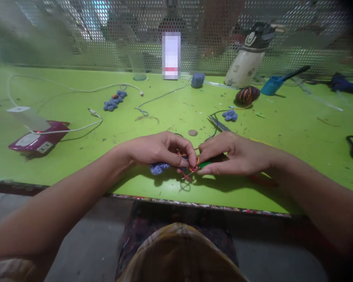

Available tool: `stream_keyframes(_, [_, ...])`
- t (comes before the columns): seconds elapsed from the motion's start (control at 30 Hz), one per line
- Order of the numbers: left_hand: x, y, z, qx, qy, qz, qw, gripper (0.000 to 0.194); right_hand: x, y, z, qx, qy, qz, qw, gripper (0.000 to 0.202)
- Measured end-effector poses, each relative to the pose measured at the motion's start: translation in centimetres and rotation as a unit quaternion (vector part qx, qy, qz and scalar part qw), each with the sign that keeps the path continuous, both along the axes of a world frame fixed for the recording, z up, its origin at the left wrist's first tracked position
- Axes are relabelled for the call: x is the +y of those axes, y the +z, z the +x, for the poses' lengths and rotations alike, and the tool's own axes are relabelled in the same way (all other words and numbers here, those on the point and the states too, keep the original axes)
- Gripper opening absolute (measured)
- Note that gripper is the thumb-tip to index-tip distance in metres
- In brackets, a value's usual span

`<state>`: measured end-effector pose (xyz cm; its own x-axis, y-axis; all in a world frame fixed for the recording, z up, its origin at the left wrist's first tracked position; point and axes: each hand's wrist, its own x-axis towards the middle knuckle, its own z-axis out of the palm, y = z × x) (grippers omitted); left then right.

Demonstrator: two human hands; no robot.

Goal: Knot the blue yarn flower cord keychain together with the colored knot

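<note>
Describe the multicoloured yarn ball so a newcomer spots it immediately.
On the green table, find the white bottle at back right. The yarn ball lies just in front, left of the blue container. Its orange streaks set it apart from the plain blue ball.

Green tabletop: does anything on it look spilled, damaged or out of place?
Nothing clearly looks spilled or broken. Small scraps and a brownish smudge on the green tabletop stand out against its plain colour.
</note>
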<state>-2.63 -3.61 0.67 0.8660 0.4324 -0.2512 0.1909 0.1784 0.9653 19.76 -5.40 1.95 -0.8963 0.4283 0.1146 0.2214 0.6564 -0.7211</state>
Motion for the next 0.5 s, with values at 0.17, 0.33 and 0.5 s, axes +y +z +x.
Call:
stream_keyframes(0.17, [0.0, 0.3, -0.4, -0.01, 0.023, 0.051, 0.998, 0.016, 0.1, -0.4, 0.5, 0.029, -0.049, -0.049, 0.997, 0.022])
stream_keyframes(0.33, [-0.1, 0.8, -0.6, -0.023, 0.07, 0.07, 0.995, 0.021, 0.0, 0.0, 0.6, 0.027, -0.087, -0.009, 0.996, 0.026])
stream_keyframes(0.5, [-0.2, 1.2, -0.6, -0.017, 0.106, 0.101, 0.989, 0.014, -0.2, 0.5, 0.5, 0.018, -0.13, 0.048, 0.99, 0.023])
